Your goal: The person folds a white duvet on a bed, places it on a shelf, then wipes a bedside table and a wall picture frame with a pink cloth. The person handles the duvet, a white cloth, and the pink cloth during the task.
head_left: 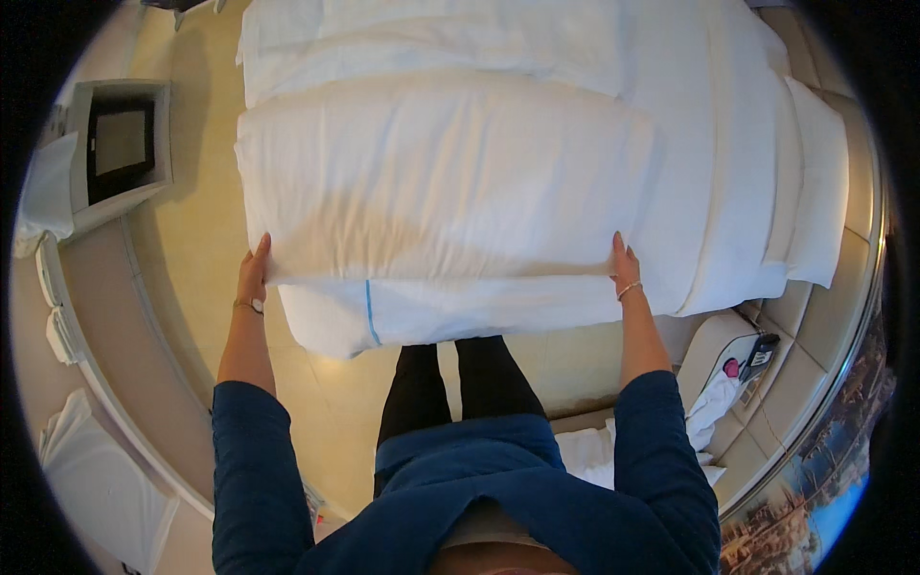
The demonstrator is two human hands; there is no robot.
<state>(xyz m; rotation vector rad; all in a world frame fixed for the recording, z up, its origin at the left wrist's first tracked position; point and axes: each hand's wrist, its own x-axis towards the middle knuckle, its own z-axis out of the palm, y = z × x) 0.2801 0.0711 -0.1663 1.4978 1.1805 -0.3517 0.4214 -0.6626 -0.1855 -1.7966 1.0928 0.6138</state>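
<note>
A white sheet [450, 182] lies doubled over the side of the bed nearest me, creased across its top. Its near edge runs between my two hands. My left hand [254, 272] pinches the left corner, thumb uppermost, with the other fingers mostly hidden. At the right end of the same edge, my right hand [625, 264] is closed on the cloth, thumb pointing away from me. Below this fold hangs a lower white layer [479, 309] with a thin blue stripe [372, 311] near its left side.
White pillows [819, 182] rest at the bed's right end. A nightstand [711, 347] carries a dark telephone [762, 353]; white linen [586, 455] lies at lower right. On the left are a white cabinet [165, 144] around a dark-fronted box and a long wall-side ledge [105, 383].
</note>
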